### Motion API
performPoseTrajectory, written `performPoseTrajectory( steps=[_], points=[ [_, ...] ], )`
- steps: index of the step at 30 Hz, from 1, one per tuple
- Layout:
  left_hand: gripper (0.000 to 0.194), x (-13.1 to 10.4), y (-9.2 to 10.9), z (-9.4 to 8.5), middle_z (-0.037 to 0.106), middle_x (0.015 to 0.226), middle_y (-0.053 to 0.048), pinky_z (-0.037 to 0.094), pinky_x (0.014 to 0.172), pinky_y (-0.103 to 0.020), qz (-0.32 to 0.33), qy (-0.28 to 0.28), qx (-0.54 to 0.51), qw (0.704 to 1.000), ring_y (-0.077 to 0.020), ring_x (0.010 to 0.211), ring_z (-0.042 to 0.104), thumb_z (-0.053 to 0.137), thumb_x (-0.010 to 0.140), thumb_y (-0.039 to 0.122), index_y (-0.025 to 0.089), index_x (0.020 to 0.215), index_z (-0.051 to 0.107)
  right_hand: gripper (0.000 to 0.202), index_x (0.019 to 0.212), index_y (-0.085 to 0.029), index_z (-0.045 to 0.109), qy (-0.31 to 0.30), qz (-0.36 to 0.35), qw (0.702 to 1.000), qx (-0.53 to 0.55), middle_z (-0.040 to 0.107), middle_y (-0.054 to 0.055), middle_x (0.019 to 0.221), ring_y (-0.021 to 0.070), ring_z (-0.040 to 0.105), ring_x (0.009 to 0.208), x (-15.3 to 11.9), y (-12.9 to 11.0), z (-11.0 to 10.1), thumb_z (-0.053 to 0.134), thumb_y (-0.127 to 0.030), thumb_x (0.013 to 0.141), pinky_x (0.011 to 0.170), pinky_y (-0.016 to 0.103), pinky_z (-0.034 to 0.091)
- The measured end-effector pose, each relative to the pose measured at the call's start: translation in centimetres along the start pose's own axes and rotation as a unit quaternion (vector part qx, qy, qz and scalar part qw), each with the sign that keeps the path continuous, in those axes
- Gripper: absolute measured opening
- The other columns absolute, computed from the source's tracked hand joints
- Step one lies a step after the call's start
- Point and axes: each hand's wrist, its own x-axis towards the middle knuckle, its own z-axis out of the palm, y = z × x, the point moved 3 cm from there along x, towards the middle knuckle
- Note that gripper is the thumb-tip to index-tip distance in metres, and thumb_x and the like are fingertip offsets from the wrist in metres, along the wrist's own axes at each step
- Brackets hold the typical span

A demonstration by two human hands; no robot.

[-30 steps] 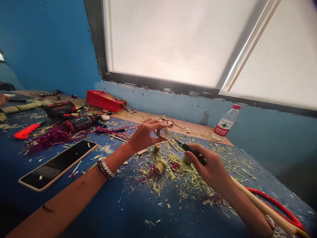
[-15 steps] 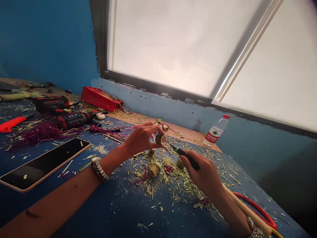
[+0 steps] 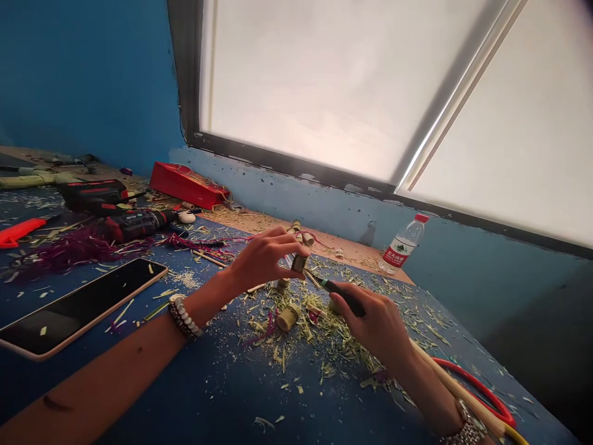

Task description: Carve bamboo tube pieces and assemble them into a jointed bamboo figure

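Bamboo piece [image 3: 299, 263] in my left hand [image 3: 259, 259]

Head view: my fingers [image 3: 287, 248] pinch this one piece above the shavings [image 3: 348, 341]; my right hand [image 3: 378, 320] grips one knife [image 3: 346, 296], tip close by, contact unclear. One phone [image 3: 88, 303] lies left, one bottle [image 3: 402, 246] stands right.

L hand [image 3: 264, 256] up, pinching; L arm [image 3: 125, 364] out fwd. R hand [image 3: 373, 315] lower, curled in grip, R forearm [image 3: 428, 386] angled twd ctr.
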Motion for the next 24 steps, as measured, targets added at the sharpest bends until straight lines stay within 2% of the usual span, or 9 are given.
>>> performPoseTrajectory(
  steps=[2,6,9,12,16,19,21,24],
  points=[
    [0.035,0.0,0.1,0.0,0.075,0.102,-0.004,0.052,0.086,-0.038,0.003,-0.001,-0.001,1.0,-0.0237,0.099,0.064,0.083,0.077,0.039,0.025,0.108,0.072,0.036,0.105,-0.021,0.072,0.001,0.013,1.0,0.014,0.074,0.004,0.074,0.0175,0.066,0.057,0.0,0.2,0.1,0.048,-0.047,0.1,0.053,0.028,0.043],
    [0.035,-0.1,-0.1,0.2,0.07,0.1,-0.006,0.053,0.083,-0.036,-0.024,0.007,-0.01,1.0,-0.0217,0.094,0.065,0.077,0.084,0.042,0.024,0.113,0.07,0.042,0.094,-0.019,0.07,0.049,0.057,0.996,0.046,0.063,0.0,0.058,0.0151,0.055,0.046,0.1,0.6,-0.5,0.045,-0.051,0.101,0.047,0.027,0.036],
    [0.048,-0.2,-0.5,0.4,0.068,0.099,-0.005,0.054,0.077,-0.033,-0.07,0.014,-0.044,0.996,-0.0186,0.086,0.066,0.077,0.083,0.041,0.023,0.125,0.063,0.043,0.09,-0.019,0.068,0.055,0.062,0.993,0.079,0.058,-0.002,0.055,0.014,0.05,0.045,0.1,0.5,-0.8,0.044,-0.052,0.101,0.047,0.027,0.036],
    [0.064,-0.3,-0.7,0.6,0.071,0.102,-0.005,0.056,0.074,-0.032,-0.122,0.048,-0.111,0.985,-0.0172,0.08,0.067,0.085,0.074,0.041,0.022,0.128,0.057,0.039,0.098,-0.019,0.068,0.028,0.05,0.993,0.101,0.062,-0.001,0.06,0.0147,0.054,0.05,0.1,0.0,-0.6,0.046,-0.05,0.101,0.05,0.026,0.039],
    [0.048,0.0,-0.3,0.8,0.073,0.103,-0.004,0.06,0.075,-0.032,-0.149,0.065,-0.212,0.964,-0.0175,0.084,0.069,0.085,0.072,0.034,0.021,0.112,0.062,0.036,0.114,-0.02,0.068,0.022,0.033,0.994,0.104,0.073,0.004,0.082,0.0165,0.062,0.061,0.1,-0.5,-0.4,0.049,-0.047,0.1,0.056,0.027,0.045],
    [0.045,0.2,0.1,0.8,0.073,0.105,-0.004,0.062,0.076,-0.031,-0.153,0.063,-0.273,0.948,-0.0166,0.084,0.07,0.085,0.071,0.029,0.021,0.109,0.063,0.036,0.122,-0.022,0.068,0.035,0.007,0.992,0.117,0.074,0.007,0.097,0.0185,0.066,0.073,0.2,-0.6,-0.6,0.052,-0.044,0.098,0.064,0.029,0.049],
    [0.045,0.3,0.3,0.7,0.073,0.104,-0.004,0.063,0.078,-0.031,-0.157,0.058,-0.297,0.94,-0.0163,0.084,0.07,0.085,0.07,0.027,0.021,0.109,0.063,0.038,0.127,-0.022,0.066,0.037,-0.008,0.991,0.127,0.072,0.008,0.098,0.0186,0.065,0.076,0.2,-0.4,-0.7,0.054,-0.042,0.098,0.066,0.03,0.049],
    [0.042,0.4,0.3,0.6,0.074,0.102,-0.004,0.063,0.08,-0.032,-0.171,0.059,-0.311,0.933,-0.0162,0.083,0.071,0.086,0.068,0.026,0.019,0.104,0.065,0.043,0.137,-0.022,0.061,0.028,-0.024,0.992,0.124,0.066,0.006,0.091,0.0157,0.058,0.067,0.2,-0.1,-0.8,0.056,-0.04,0.098,0.06,0.028,0.045]
  ],
)
